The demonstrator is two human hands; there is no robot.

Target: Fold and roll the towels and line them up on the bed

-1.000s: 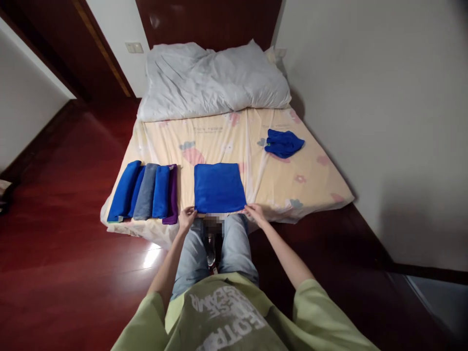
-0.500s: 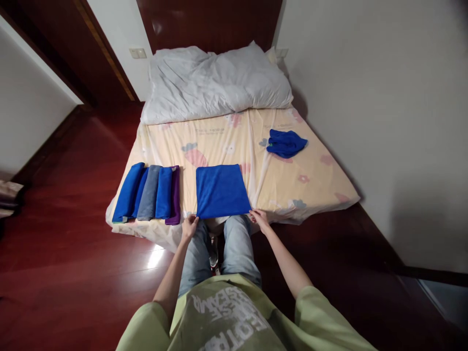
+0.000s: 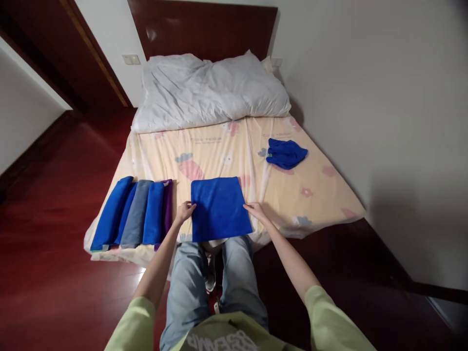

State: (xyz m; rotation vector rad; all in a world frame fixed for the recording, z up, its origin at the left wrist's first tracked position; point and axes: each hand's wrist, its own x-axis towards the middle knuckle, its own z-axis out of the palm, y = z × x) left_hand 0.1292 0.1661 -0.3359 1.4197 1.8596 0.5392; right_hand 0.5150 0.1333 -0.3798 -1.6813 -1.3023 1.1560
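Note:
A blue towel [image 3: 220,209] lies flat as a near-square at the front edge of the bed, just before my knees. My left hand [image 3: 185,211] pinches its left side about midway along. On the opposite side my right hand [image 3: 255,210] pinches the right edge at a similar height. To the left is a row of folded towels: blue ones, a grey towel [image 3: 137,213] and a purple towel [image 3: 167,207] partly behind my left forearm. Farther back on the right lies a crumpled blue cloth [image 3: 286,154].
The bed [image 3: 314,195] has a cream patterned sheet. A white quilt [image 3: 215,92] is bunched against the dark headboard [image 3: 204,29]. A wall runs along the right side, and dark red floor [image 3: 47,234] lies to the left.
Both hands have shifted from the towel's near corners up to the middle of its sides. My view has tilted upward a little. The towel still lies flat.

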